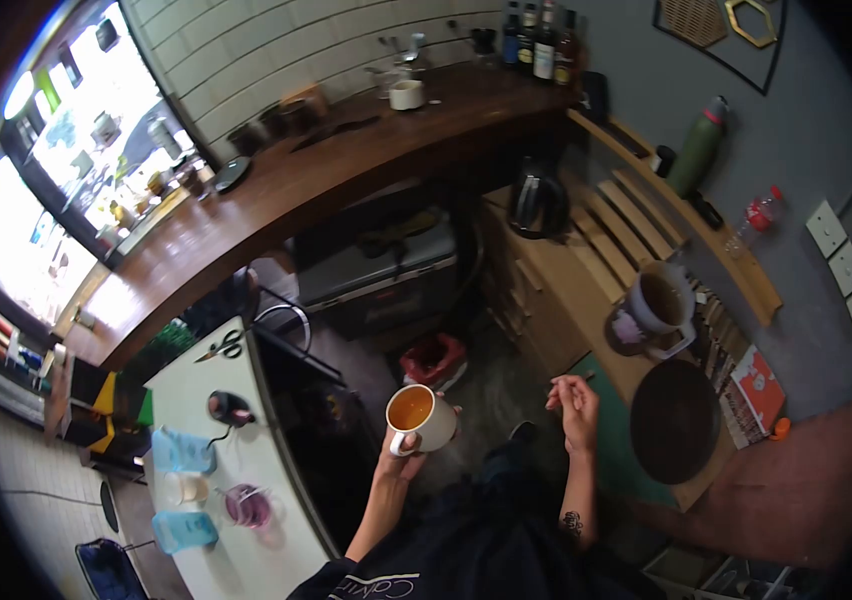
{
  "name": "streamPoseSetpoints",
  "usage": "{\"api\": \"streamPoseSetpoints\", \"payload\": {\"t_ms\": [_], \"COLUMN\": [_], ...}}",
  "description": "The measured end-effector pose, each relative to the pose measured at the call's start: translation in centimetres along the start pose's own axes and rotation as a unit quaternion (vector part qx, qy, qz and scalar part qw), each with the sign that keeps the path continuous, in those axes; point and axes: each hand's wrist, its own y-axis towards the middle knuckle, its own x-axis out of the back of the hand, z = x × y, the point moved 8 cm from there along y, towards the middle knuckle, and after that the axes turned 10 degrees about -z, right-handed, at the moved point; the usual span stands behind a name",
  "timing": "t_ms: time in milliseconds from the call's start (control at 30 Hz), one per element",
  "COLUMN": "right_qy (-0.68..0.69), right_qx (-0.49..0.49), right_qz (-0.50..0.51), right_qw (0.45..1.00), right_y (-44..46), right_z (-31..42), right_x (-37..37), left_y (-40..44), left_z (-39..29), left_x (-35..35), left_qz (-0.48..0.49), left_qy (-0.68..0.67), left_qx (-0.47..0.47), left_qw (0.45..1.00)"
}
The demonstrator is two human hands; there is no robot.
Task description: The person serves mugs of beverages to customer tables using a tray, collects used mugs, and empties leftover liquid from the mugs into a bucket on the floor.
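Observation:
My left hand (403, 462) is wrapped round a white mug (435, 425) with an amber liquid (411, 408) inside. The mug is held in the air over the floor, its handle towards my wrist. My right hand (576, 405) hovers beside the edge of the wooden counter, near a green mat (611, 425). Its fingers are loosely bent and partly apart, and I see nothing in them. Closest to that hand on the counter are a dark round board (675, 420) and a large light-coloured pitcher (660, 300) with brownish contents.
A white table (276, 500) at left bears scissors (231, 345), blue containers (186, 532) and a purplish glass (248, 507). A black kettle (538, 203) stands at the counter's far end. Beyond runs a dark wooden bar (276, 190). A red-lined bin (434, 358) sits on the floor.

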Motion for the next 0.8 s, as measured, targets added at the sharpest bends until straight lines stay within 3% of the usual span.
{"api": "streamPoseSetpoints", "payload": {"t_ms": [167, 200, 233, 267, 400, 500, 567, 667, 767, 800], "right_qy": [-0.084, -0.088, -0.107, -0.126, -0.155, -0.223, -0.270, -0.200, -0.273, -0.188], "right_qx": [0.112, 0.106, 0.144, 0.186, 0.157, 0.117, 0.105, 0.049, 0.031, 0.024], "right_qz": [-0.232, -0.251, -0.275, -0.299, -0.401, -0.405, -0.355, -0.343, -0.350, -0.344], "right_qw": [0.963, 0.958, 0.944, 0.928, 0.889, 0.879, 0.889, 0.916, 0.896, 0.920], "right_y": [6.2, 6.6, 7.2, 7.8, 9.7, 10.9, 12.2, 13.8, 15.3, 15.9], "right_z": [3.5, 3.9, 5.2, 6.7, 6.5, 6.5, 5.4, 2.6, 2.6, 2.8], "right_x": [13.9, 16.1, 18.3, 20.2, 27.2, 27.8, 27.5, 28.0, 27.8, 26.9], "left_y": [8.7, 9.9, 12.1, 13.6, 19.2, 22.5, 24.2, 26.7, 29.4, 30.4], "left_z": [6.2, 6.3, 8.6, 9.6, 14.1, 16.8, 17.9, 19.0, 20.5, 21.0], "left_x": [-1.8, -6.2, -3.7, -5.5, -9.8, -11.2, -12.2, -14.2, -15.7, -16.0], "left_qz": [0.002, -0.014, -0.033, -0.024, 0.019, 0.043, 0.059, 0.050, 0.082, 0.085], "left_qy": [0.101, 0.087, 0.102, 0.109, 0.146, 0.186, 0.214, 0.174, 0.209, 0.207], "left_qx": [-0.004, 0.006, 0.012, 0.016, 0.028, 0.044, 0.038, 0.062, 0.109, 0.115], "left_qw": [0.995, 0.996, 0.994, 0.994, 0.989, 0.981, 0.974, 0.982, 0.968, 0.968]}}
